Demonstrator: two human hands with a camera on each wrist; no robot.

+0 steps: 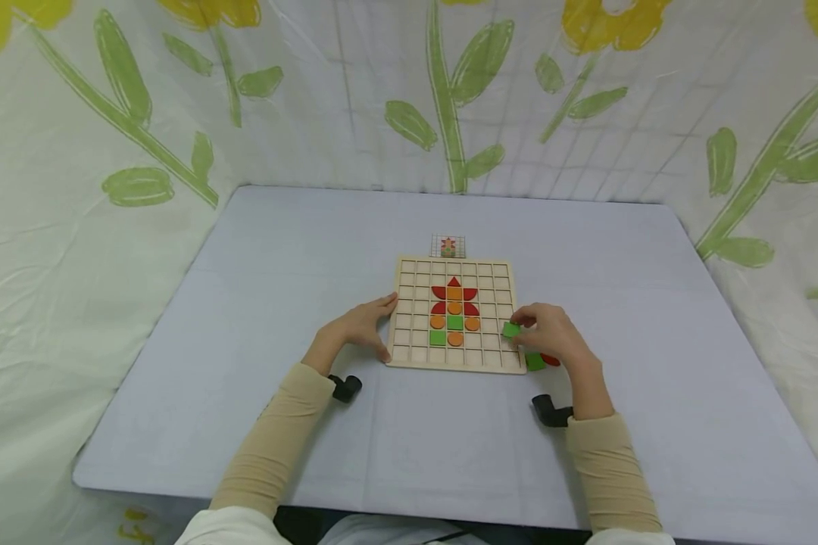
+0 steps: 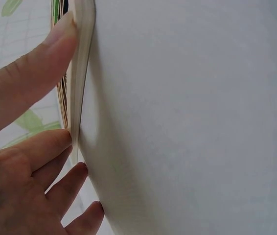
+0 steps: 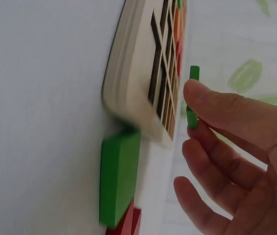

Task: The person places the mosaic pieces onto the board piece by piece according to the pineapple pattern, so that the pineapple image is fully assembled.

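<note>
A pale wooden grid board (image 1: 409,353) lies on the table, its cells partly filled with red, orange and green pieces. My left hand (image 1: 358,325) is spread along the board's left side, thumb at the near corner and fingertips on the edge. In the left wrist view, the left hand's thumb (image 2: 35,71) and fingers touch the board's rim (image 2: 81,54). Over the board's right columns, my right hand (image 1: 552,333) pinches a green square tile (image 1: 510,330) between thumb and fingers. The right wrist view shows this tile (image 3: 194,73) edge-on, raised above the board.
A small pattern card (image 1: 448,246) with a grid lies behind the board. Beside the near right corner are another green square tile (image 1: 535,362) and red pieces (image 1: 551,360). White table surface (image 1: 436,439) surrounds the board; a flower-printed curtain (image 1: 354,91) hangs behind.
</note>
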